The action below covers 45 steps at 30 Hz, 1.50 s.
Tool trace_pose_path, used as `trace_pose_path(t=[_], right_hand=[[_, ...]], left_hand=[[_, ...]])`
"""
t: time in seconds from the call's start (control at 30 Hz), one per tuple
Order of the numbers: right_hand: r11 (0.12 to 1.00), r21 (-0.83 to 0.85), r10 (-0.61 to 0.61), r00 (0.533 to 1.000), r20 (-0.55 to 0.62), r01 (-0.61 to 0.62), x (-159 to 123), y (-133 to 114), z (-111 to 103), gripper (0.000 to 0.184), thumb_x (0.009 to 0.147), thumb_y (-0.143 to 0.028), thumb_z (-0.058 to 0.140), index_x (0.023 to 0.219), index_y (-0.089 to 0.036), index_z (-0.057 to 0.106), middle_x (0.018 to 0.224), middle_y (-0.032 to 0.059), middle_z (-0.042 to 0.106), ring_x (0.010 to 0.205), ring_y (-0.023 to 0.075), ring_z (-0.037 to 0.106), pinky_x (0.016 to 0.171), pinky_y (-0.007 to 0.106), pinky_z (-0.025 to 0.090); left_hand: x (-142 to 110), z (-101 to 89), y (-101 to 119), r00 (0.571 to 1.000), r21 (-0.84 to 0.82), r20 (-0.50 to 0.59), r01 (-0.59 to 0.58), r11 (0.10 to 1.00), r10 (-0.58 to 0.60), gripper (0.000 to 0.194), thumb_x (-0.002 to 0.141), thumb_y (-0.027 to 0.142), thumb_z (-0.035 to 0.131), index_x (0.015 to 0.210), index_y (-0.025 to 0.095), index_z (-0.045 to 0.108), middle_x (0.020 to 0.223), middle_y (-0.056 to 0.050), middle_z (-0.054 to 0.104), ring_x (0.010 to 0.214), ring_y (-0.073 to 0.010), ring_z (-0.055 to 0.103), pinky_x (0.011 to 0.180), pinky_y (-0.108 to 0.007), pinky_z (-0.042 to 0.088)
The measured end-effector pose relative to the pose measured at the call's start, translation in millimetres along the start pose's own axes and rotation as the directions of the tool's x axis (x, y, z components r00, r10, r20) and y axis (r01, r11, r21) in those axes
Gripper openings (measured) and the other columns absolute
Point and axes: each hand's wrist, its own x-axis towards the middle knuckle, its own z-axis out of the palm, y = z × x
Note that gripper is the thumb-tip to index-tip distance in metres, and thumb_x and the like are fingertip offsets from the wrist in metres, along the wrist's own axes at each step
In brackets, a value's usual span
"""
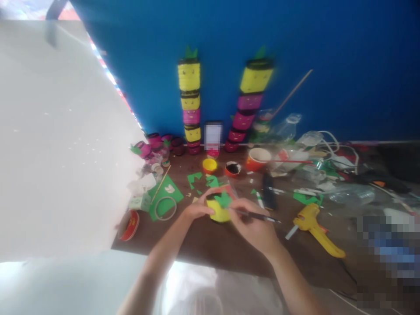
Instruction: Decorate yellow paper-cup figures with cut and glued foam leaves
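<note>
My left hand (197, 211) is closed around a small yellow craft cup (219, 212) with a green paper leaf (223, 200) on top, held just above the brown table (210, 245). My right hand (251, 223) pinches a thin dark pen or brush (259, 215), its tip touching the cup's right side. Both hands meet at the cup in the middle of the view. The picture is blurred.
A yellow glue gun (313, 227) lies to the right. Green paper scraps (197, 179), a tape ring (165, 208), small paint pots (209, 165) and an orange cup (257, 159) lie behind. Two stacks of yellow and pink cups (189, 103) lean against a blue wall. White board at left.
</note>
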Motion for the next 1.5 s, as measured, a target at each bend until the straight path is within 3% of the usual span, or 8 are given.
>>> trace_pose_path(t=[0.33,0.6,0.93,1.1,1.27,1.37,1.43,1.5], right_hand=[[0.998,-0.052,-0.041,0.997,-0.058,0.038,3,7,1,0.005,0.082,-0.024,0.054,0.081,-0.021,0.058,0.077,0.0016,0.066,0.07,0.0145,0.062,0.063,0.025,0.048],[0.998,-0.034,0.042,0.995,-0.094,-0.045,13,12,3,0.008,0.081,-0.029,0.055,0.081,-0.022,0.06,0.076,0.0017,0.067,0.068,0.0155,0.063,0.061,0.026,0.05],[0.989,0.074,0.137,0.987,-0.083,-0.131,12,15,2,0.01,0.081,-0.03,0.056,0.079,-0.021,0.061,0.075,0.0012,0.067,0.069,0.0154,0.064,0.061,0.025,0.05],[0.983,0.102,0.164,0.975,-0.148,-0.15,10,19,4,0.01,0.081,-0.03,0.056,0.079,-0.021,0.06,0.076,0.0017,0.065,0.068,0.0154,0.063,0.062,0.026,0.051],[0.966,0.18,0.211,0.969,-0.126,-0.187,7,23,5,0.014,0.08,-0.035,0.057,0.08,-0.021,0.059,0.077,0.0024,0.066,0.071,0.0167,0.064,0.064,0.028,0.053],[0.946,0.206,0.29,0.939,-0.185,-0.251,1,34,2,0.019,0.079,-0.039,0.058,0.082,-0.02,0.057,0.077,0.0034,0.066,0.068,0.017,0.064,0.06,0.028,0.052],[0.941,0.185,0.322,0.92,-0.224,-0.285,-7,47,-2,0.023,0.08,-0.041,0.055,0.089,-0.019,0.055,0.073,0.0034,0.065,0.063,0.0171,0.064,0.057,0.027,0.051],[0.938,0.071,0.347,0.918,-0.191,-0.34,-15,62,-5,0.027,0.082,-0.04,0.052,0.098,-0.019,0.054,0.067,0.0029,0.065,0.059,0.0181,0.064,0.054,0.028,0.05]], left_hand=[[7,-19.1,-21,0.998,-0.097,0.046,0.043,0.994,-0.039,0.075,0.053,0.014,0.077,0.122,0.027,0.051,0.118,-0.006,0.059,0.11,-0.0318,0.054,0.093,-0.04,0.043],[14,-33.3,-35,0.996,-0.192,0.086,0.038,0.981,-0.022,0.096,0.038,0.015,0.084,0.126,0.023,0.046,0.124,-0.012,0.055,0.111,-0.0321,0.055,0.093,-0.04,0.043],[13,-39.0,-38,0.997,-0.226,0.073,0.0,0.974,0.017,0.099,0.041,0.022,0.084,0.13,0.023,0.041,0.114,-0.012,0.062,0.106,-0.0322,0.059,0.091,-0.043,0.044],[13,-39.1,-37,0.996,-0.208,0.081,-0.007,0.978,0.024,0.1,0.041,0.025,0.084,0.131,0.023,0.04,0.117,-0.012,0.06,0.105,-0.0317,0.059,0.091,-0.042,0.044],[9,-33.0,-27,0.997,-0.065,0.063,-0.033,0.997,0.037,0.099,0.041,0.024,0.086,0.129,0.025,0.04,0.13,-0.013,0.048,0.11,-0.032,0.054,0.092,-0.04,0.043],[5,-22.7,-20,0.989,0.146,0.014,-0.15,0.978,0.149,0.1,0.045,0.018,0.085,0.13,0.026,0.034,0.133,-0.012,0.043,0.116,-0.0304,0.049,0.093,-0.04,0.042],[3,-14.1,-19,0.958,0.298,-0.071,-0.246,0.922,0.279,0.102,0.049,0.017,0.083,0.133,0.026,0.027,0.128,-0.011,0.046,0.115,-0.0284,0.049,0.094,-0.04,0.041],[1,-6.9,-22,0.877,0.476,-0.221,-0.285,0.832,0.427,0.1,0.05,0.02,0.082,0.134,0.026,0.027,0.122,-0.01,0.049,0.113,-0.0286,0.049,0.096,-0.041,0.039]])
